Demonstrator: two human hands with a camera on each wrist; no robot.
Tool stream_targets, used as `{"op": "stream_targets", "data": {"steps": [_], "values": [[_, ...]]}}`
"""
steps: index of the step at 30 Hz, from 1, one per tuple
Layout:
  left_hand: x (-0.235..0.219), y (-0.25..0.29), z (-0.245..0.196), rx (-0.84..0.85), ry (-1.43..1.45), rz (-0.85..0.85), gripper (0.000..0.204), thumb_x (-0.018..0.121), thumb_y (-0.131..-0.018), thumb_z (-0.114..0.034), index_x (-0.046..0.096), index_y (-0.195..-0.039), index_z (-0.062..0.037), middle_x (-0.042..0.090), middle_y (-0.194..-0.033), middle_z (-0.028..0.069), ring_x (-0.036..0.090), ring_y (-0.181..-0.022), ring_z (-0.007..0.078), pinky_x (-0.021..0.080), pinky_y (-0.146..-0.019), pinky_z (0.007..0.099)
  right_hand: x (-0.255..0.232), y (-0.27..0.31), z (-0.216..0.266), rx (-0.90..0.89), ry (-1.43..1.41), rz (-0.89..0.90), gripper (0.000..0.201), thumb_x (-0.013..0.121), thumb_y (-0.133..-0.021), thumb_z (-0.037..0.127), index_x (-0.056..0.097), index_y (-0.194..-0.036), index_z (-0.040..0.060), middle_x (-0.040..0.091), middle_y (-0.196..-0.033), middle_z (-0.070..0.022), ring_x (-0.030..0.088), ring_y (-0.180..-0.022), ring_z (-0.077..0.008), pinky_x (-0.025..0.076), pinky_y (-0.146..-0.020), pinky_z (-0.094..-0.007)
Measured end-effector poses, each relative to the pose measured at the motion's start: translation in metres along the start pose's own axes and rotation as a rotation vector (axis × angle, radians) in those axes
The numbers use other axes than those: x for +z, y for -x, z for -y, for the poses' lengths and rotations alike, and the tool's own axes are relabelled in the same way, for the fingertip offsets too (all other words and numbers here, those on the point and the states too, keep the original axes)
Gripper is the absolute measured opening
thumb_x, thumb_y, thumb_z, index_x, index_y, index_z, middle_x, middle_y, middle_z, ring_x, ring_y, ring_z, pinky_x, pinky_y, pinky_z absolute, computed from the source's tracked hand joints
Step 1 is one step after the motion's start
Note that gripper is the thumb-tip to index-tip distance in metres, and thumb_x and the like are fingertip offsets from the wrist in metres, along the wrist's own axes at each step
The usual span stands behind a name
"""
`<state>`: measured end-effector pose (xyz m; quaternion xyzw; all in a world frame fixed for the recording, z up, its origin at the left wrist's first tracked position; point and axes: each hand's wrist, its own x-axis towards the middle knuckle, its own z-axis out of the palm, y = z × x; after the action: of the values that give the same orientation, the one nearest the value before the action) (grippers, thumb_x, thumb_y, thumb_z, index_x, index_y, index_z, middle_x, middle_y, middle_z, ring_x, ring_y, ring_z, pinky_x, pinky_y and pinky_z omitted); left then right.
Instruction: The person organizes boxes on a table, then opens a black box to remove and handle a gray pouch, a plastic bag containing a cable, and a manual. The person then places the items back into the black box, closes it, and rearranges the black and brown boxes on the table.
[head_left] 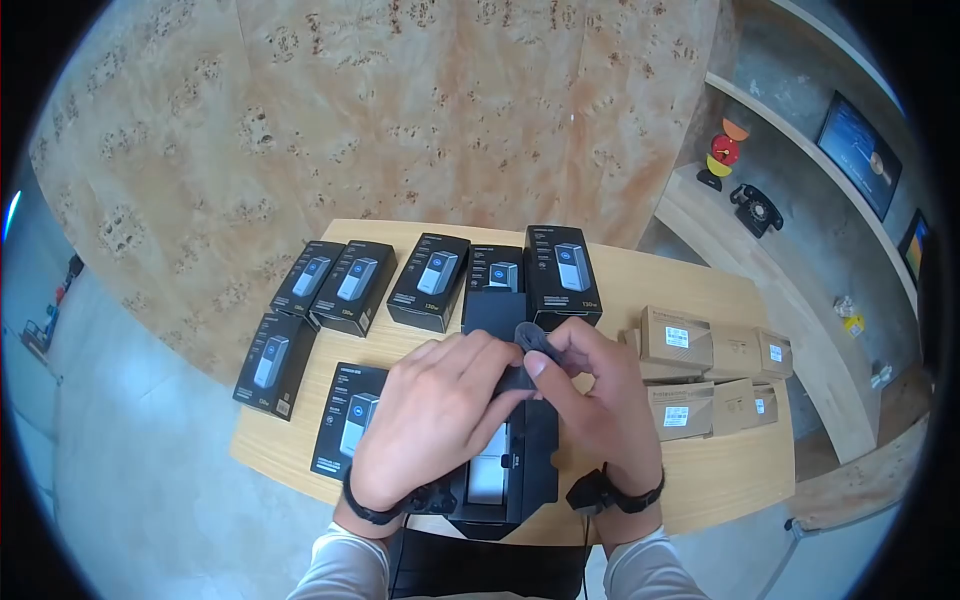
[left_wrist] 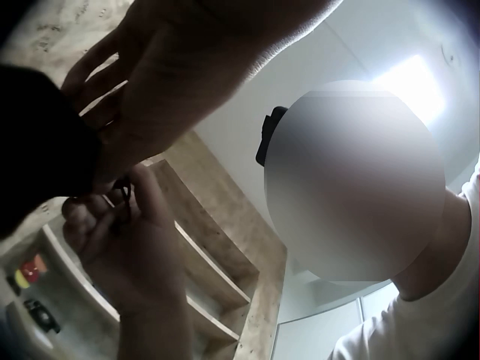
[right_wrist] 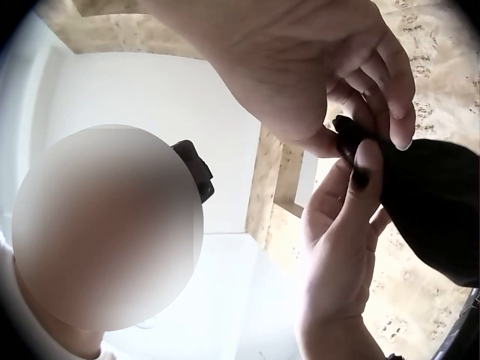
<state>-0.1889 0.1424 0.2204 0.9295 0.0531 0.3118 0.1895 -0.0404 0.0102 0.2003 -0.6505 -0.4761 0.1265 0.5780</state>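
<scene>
I have a black, soft-looking fabric pouch [right_wrist: 435, 210] up between my hands, above the long, open black cardboard box [head_left: 541, 465] on the pale wooden table [head_left: 700, 485]. My left hand [head_left: 435, 405] pinches the pouch's narrow end between thumb and fingers; my right hand [head_left: 603, 395] pinches it too, just beside. A thin dark loop [left_wrist: 125, 195], probably cord, shows at my fingertips. If I tug that unevenly, I reckon it could knot or jam — and if both pinches slacken together, the pouch could drop onto the white rectangular piece [head_left: 487, 482] lying in the box. I can't tell whether the pouch holds anything, so a hard squeeze or a fall might harm contents I can't see. The black carton printed with a silver device [head_left: 340, 425] lies close by my left hand, which hides part of it from me — a careless sideways swing could shove it.
</scene>
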Motion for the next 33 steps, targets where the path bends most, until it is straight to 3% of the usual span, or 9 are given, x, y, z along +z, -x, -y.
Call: {"op": "stream_targets", "data": {"steps": [3,8,12,16,18,22,24,33], "values": [[-0.005,0.003,0.007,0.050,-0.006,0.002,0.022,0.075,-0.089,-0.011,0.065,-0.107,-0.0040,0.066,-0.095,0.0129,0.068,-0.088,0.0358,0.054,-0.078,0.0433,-0.002,-0.001,0.000,-0.023,-0.027,0.017,0.018,0.071,-0.100,0.012,0.062,-0.093,-0.0014,0.066,-0.074,-0.0117,0.065,-0.064,-0.0146,0.049,-0.061,-0.0291],[-0.016,0.008,0.013,-0.071,-0.016,-0.081,0.018,0.066,-0.089,-0.002,0.066,-0.107,-0.0032,0.067,-0.089,0.0161,0.068,-0.086,0.0389,0.053,-0.077,0.0465,-0.014,-0.001,-0.001,-0.002,0.078,-0.022,0.014,0.070,-0.101,0.012,0.067,-0.099,-0.0012,0.068,-0.080,-0.0132,0.067,-0.072,-0.0217,0.051,-0.068,-0.0331],[-0.020,0.009,0.015,-0.182,0.044,-0.073,0.019,0.065,-0.089,-0.001,0.065,-0.108,-0.0036,0.068,-0.089,0.0165,0.069,-0.087,0.0385,0.054,-0.077,0.0465,-0.022,-0.002,0.004,-0.044,0.259,-0.075,0.016,0.071,-0.099,0.013,0.068,-0.106,-0.0016,0.068,-0.087,-0.0143,0.068,-0.081,-0.0297,0.052,-0.076,-0.0360],[-0.014,0.008,0.013,-0.144,0.098,-0.087,0.019,0.066,-0.089,-0.001,0.064,-0.108,-0.0038,0.069,-0.090,0.0161,0.069,-0.087,0.0382,0.054,-0.076,0.0459,-0.016,-0.004,0.007,-0.043,0.326,-0.052,0.018,0.075,-0.094,0.011,0.069,-0.107,0.0008,0.066,-0.096,-0.0142,0.067,-0.089,-0.0307,0.053,-0.081,-0.0372],[-0.012,0.008,0.014,-0.133,0.098,-0.106,0.020,0.066,-0.089,-0.001,0.064,-0.109,-0.0039,0.069,-0.090,0.0155,0.069,-0.087,0.0380,0.054,-0.075,0.0455,-0.005,-0.008,0.008,-0.311,0.504,-0.216,0.022,0.080,-0.086,0.007,0.071,-0.106,0.0051,0.065,-0.107,-0.0118,0.066,-0.098,-0.0314,0.053,-0.084,-0.0395],[-0.013,0.008,0.015,-0.095,0.084,-0.109,0.020,0.067,-0.089,-0.001,0.065,-0.109,-0.0040,0.069,-0.090,0.0147,0.069,-0.086,0.0375,0.054,-0.074,0.0451,0.001,-0.011,0.008,-0.388,0.478,-0.242,0.028,0.083,-0.079,0.005,0.072,-0.104,0.0085,0.064,-0.114,-0.0093,0.064,-0.105,-0.0317,0.053,-0.087,-0.0418],[-0.014,0.009,0.014,-0.086,0.107,-0.112,0.019,0.068,-0.089,-0.001,0.066,-0.107,-0.0042,0.070,-0.089,0.0140,0.070,-0.086,0.0366,0.054,-0.074,0.0446,0.000,-0.011,0.006,-0.548,0.559,-0.160,0.030,0.083,-0.077,0.005,0.071,-0.104,0.0092,0.064,-0.112,-0.0080,0.064,-0.104,-0.0316,0.053,-0.086,-0.0420],[-0.020,0.010,0.010,-0.028,0.134,-0.084,0.013,0.070,-0.089,-0.003,0.068,-0.102,-0.0049,0.071,-0.088,0.0132,0.070,-0.084,0.0368,0.054,-0.074,0.0434,-0.004,-0.005,0.007,-0.402,0.510,-0.068,0.027,0.083,-0.074,0.003,0.069,-0.096,0.0093,0.063,-0.111,-0.0065,0.063,-0.105,-0.0294,0.052,-0.086,-0.0417]]}}
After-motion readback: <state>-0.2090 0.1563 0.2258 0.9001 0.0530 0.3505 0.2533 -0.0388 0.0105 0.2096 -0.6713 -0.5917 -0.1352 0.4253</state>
